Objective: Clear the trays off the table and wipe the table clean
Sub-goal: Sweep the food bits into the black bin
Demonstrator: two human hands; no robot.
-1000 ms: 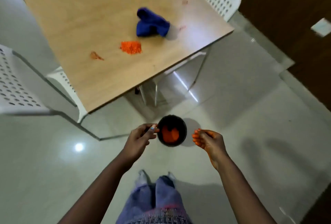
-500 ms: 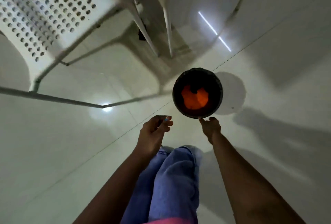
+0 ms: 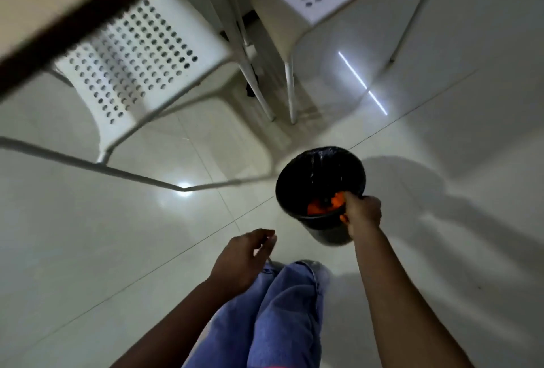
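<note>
Your right hand (image 3: 362, 214) has its grip clamped on the near rim of the black bin (image 3: 321, 179), fingers curled over the edge and thumb outside, smeared orange. Inside the bin, just beyond your knuckles, sits the orange waste (image 3: 323, 205). The bin stands on the white floor (image 3: 117, 235) and looks tilted a little toward you.

Your left hand (image 3: 244, 258) hangs nearer your legs, on the side of the bin away from your right hand, fingers loosely curled with nothing in them (the fingertips are blurred, so a small scrap there can't be ruled out).

Beyond the bin stand two white perforated chairs (image 3: 138, 55), and past them, up and to your left, runs the dark edge of the tabletop (image 3: 59, 23). That is the relation to mind: the tabletop lies up and away from the bin, on your left-hand side, so the free left hand is the nearer one. No trays are in view.
</note>
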